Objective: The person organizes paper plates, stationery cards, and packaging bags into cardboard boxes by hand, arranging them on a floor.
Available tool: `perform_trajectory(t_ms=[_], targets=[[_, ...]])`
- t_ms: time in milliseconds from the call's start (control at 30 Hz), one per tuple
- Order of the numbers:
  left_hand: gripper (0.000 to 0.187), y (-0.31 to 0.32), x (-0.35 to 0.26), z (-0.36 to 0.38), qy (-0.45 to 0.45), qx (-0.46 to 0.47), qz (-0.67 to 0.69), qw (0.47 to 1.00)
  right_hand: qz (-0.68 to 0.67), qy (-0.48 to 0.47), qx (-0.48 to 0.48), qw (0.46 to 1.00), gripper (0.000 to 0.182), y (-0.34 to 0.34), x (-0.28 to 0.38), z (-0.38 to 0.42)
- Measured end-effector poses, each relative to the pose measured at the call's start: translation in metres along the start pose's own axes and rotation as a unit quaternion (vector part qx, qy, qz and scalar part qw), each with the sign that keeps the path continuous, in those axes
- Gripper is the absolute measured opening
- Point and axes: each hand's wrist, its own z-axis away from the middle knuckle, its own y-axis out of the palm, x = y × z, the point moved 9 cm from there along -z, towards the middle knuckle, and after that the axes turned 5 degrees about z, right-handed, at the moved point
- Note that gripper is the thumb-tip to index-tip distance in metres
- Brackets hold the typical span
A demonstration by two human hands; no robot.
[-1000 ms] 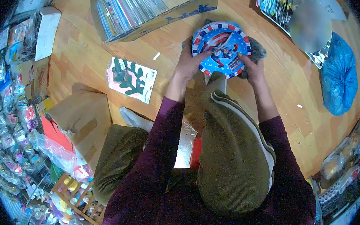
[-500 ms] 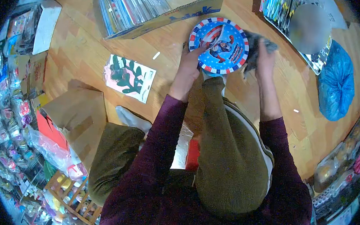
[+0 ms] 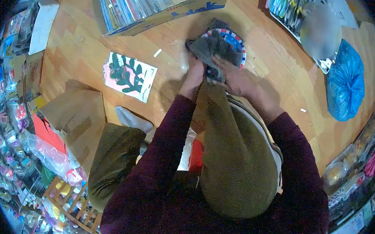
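A round plate (image 3: 241, 46) with a red, white and blue rim and a blue printed middle is held over the floor, beyond my raised knee. My left hand (image 3: 194, 75) grips its near left edge, the fingers partly hidden under a dark grey cloth (image 3: 221, 50). Spread across the plate, the cloth covers most of the picture. My right hand (image 3: 234, 76) is closed on the cloth and presses it against the plate's near side.
Left of my hands, a card with green leaf shapes (image 3: 130, 77) lies on the wooden floor (image 3: 175, 50). A cardboard box (image 3: 173, 17) of sleeved flat items stands ahead. To the right are a blue plastic bag (image 3: 346, 81) and a bin of packets (image 3: 286, 14).
My right hand has moved left with the grey cloth and laid it over the plate. Most of the plate's picture is now covered. My left hand still holds the plate.
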Motion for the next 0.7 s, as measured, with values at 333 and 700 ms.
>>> perform_trajectory(t_ms=[333, 700], targets=[[0.031, 0.041, -0.04, 0.003, 0.03, 0.061, -0.12, 0.99, 0.169, 0.002, -0.027, 0.985, 0.055, -0.001, -0.015, -0.018], [0.053, -0.016, 0.007, -0.06, 0.09, 0.024, -0.065, 0.994, 0.205, 0.123, -0.098, 0.966, 0.059, -0.022, -0.047, -0.037]])
